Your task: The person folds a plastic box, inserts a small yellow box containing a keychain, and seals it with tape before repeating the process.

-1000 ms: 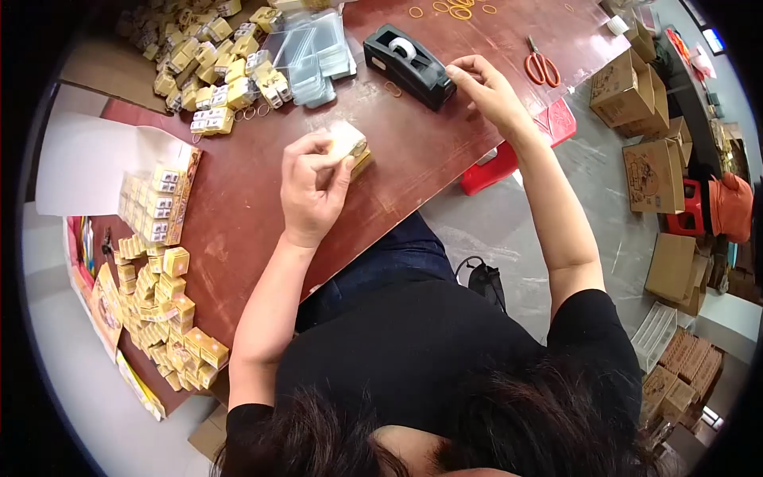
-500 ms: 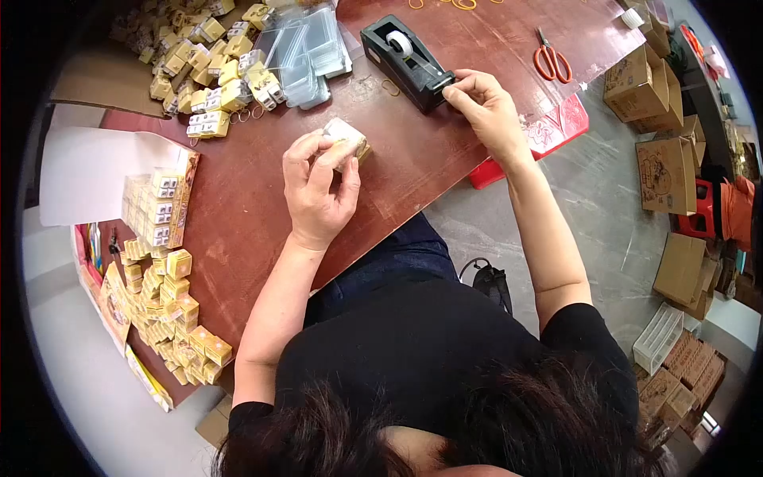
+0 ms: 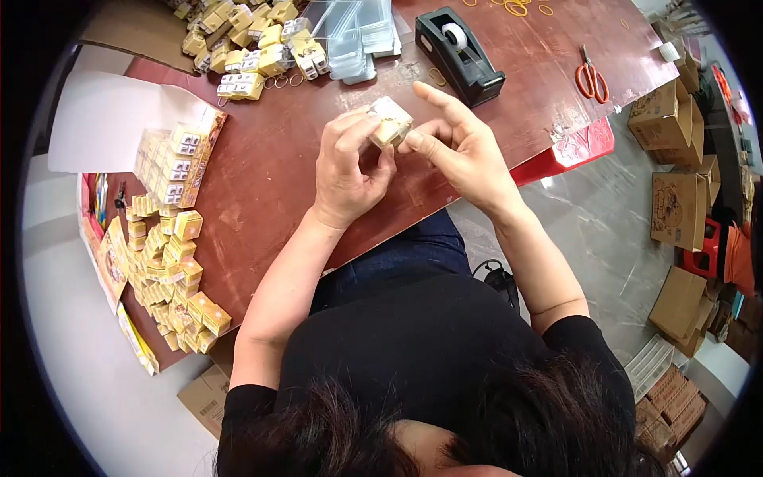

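A small white and yellow box (image 3: 390, 122) is held above the red-brown table (image 3: 262, 183) by my left hand (image 3: 350, 164), whose fingers are wrapped round its left side. My right hand (image 3: 465, 157) is at the box's right side, its thumb at the lower edge and its index finger stretched out. Whether a piece of tape is on the right fingers is too small to tell. Beyond my right hand stands a black tape dispenser (image 3: 459, 57) with a white roll. Clear plastic sleeves (image 3: 354, 40) lie behind the box.
Yellow boxes (image 3: 238, 60) with key rings are heaped at the back left, more small boxes (image 3: 171, 270) at the left edge beside an open display carton (image 3: 208, 155). Red-handled scissors (image 3: 591, 82) and rubber bands (image 3: 517, 7) lie at the back right. A red stool (image 3: 568, 153) stands beyond the edge.
My right hand has left the tape dispenser and come to the box in my left hand. The camera view has shifted, so the table's things appear further right and higher.
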The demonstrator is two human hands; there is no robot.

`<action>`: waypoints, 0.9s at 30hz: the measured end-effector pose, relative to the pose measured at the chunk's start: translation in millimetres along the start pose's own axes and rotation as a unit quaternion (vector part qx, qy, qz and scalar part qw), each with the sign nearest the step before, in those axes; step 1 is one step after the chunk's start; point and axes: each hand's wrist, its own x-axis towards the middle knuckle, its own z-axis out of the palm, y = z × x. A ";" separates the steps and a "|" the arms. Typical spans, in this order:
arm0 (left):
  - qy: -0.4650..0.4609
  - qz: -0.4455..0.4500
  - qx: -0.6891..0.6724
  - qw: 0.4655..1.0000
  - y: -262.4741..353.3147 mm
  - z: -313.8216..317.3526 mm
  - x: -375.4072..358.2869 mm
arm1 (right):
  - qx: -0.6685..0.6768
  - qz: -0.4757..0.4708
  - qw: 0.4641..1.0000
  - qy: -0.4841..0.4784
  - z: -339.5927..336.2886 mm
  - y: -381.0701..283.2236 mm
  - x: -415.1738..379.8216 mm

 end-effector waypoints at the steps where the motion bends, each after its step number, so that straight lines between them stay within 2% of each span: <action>1: 0.007 0.023 -0.007 1.000 -1.5 0.6 -0.8 | 0.000 0.001 1.000 -0.002 1.0 1.3 2.3; 4: -0.028 0.035 0.037 0.998 1.0 -3.8 0.7 | -0.004 0.010 1.000 0.003 3.5 5.2 5.7; 7: -0.021 0.017 0.049 0.998 4.7 -3.2 2.0 | -0.025 0.022 0.999 0.009 4.8 10.2 6.9; 9: -0.024 -0.005 0.040 0.999 8.9 -6.7 5.4 | -0.124 -0.010 0.992 0.035 3.2 19.1 8.1; 10: -0.026 -0.024 0.028 0.999 11.2 -6.9 6.2 | -0.125 -0.010 0.991 0.037 1.8 24.9 7.5; 12: -0.027 -0.023 0.024 0.999 13.5 -7.2 5.4 | -0.298 0.023 0.953 0.045 -1.8 31.2 5.4; 13: -0.023 -0.022 0.024 0.999 11.6 -5.7 6.6 | -0.263 0.004 0.963 0.066 -3.8 27.8 -0.3; 15: -0.040 -0.014 0.023 0.999 5.2 -4.6 -0.7 | -0.262 -0.126 0.940 0.180 -16.9 12.9 -3.8; 16: -0.050 -0.011 0.019 0.999 2.4 -2.2 -6.8 | -0.208 -0.187 0.930 0.237 -32.2 9.4 3.4; 17: -0.065 -0.029 0.017 0.997 2.1 -0.7 -14.8 | -0.171 -0.194 0.923 0.287 -50.1 2.5 11.3; 19: -0.044 -0.032 -0.006 0.998 4.7 8.4 -13.8 | -0.457 -0.212 0.798 0.330 -101.2 10.2 28.0; 20: -0.024 -0.041 -0.017 0.999 5.5 10.3 -12.1 | -0.292 -0.101 0.910 0.276 -114.0 23.0 37.0; 22: -0.037 -0.064 -0.017 0.997 6.7 6.4 -11.2 | -0.203 0.067 0.962 0.170 -98.0 -5.7 38.7; 24: -0.054 -0.083 -0.001 0.995 5.9 4.2 -11.1 | -0.201 0.074 0.966 0.147 -93.2 -7.9 43.6; 26: -0.050 -0.092 -0.001 0.994 7.7 4.5 -11.8 | -0.056 0.067 0.980 0.176 -93.7 3.6 47.7; 27: -0.047 -0.100 -0.005 0.994 8.0 4.4 -11.1 | -0.054 0.065 0.981 0.173 -91.8 6.1 47.3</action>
